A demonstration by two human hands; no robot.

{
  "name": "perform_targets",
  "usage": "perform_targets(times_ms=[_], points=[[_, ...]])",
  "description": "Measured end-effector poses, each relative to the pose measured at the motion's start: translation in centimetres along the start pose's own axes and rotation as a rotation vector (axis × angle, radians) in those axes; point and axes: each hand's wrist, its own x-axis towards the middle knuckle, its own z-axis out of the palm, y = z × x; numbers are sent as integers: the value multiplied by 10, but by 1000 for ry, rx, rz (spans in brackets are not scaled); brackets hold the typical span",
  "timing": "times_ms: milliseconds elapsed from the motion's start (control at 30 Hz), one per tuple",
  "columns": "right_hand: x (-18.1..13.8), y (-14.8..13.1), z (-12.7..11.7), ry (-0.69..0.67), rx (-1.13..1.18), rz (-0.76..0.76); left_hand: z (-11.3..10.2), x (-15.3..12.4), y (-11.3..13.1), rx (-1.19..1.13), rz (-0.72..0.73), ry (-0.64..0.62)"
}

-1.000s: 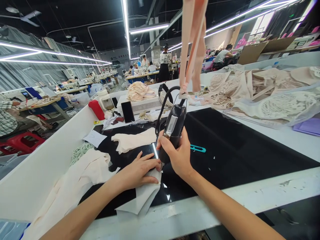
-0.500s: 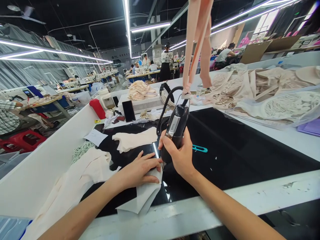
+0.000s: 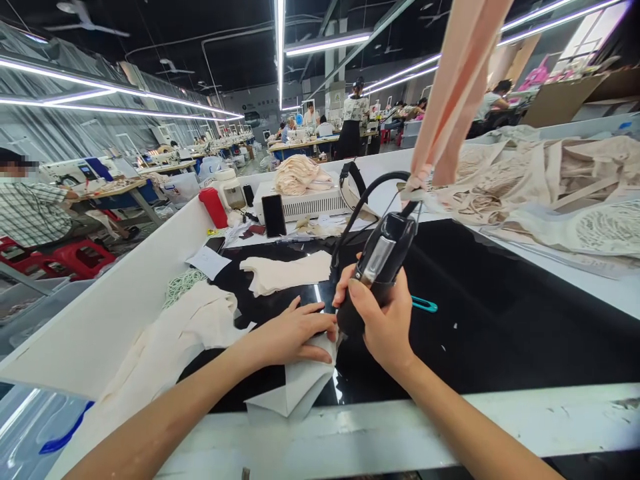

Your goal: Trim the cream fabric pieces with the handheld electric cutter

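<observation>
My right hand [image 3: 383,317] is wrapped round a black corded handheld power tool [image 3: 387,250] with a silver plate on its body. The tool leans to the right, and its lower end is down by the fabric edge, where its tip is hidden. Peach cloth strips [image 3: 450,100] are tied near its cord end. My left hand [image 3: 297,333] lies flat with fingers spread, pressing a pale fabric piece [image 3: 295,387] on the black tabletop [image 3: 490,320]. The fingertips of my left hand are right beside the tool's base. One fabric corner hangs over the table's front edge.
Cream fabric pieces [image 3: 290,272] lie behind my left hand, with more cream fabric [image 3: 165,347] at left. A teal cutter [image 3: 424,304] lies right of the tool. Behind stand a phone [image 3: 273,216] and a white vented box [image 3: 310,205]. Beige garments [image 3: 560,177] are heaped at right.
The view has shifted, so the table sits further right in the picture. The tool and my right hand have moved slightly right, and the tool tilts more. My left hand stays on the fabric.
</observation>
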Motion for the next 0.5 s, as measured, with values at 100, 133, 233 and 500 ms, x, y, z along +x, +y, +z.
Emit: perform_targets(times_ms=[100, 133, 233, 500], points=[[-1, 1, -1, -16, 7, 3, 1, 1, 0, -2, 5, 3], [-1, 1, -2, -19, 21, 10, 1, 1, 1, -4, 2, 2], [-4, 0, -4, -24, 69, 22, -1, 2, 3, -13, -16, -11], [-10, -3, -2, -49, 93, 10, -1, 3, 3, 27, -19, -20]])
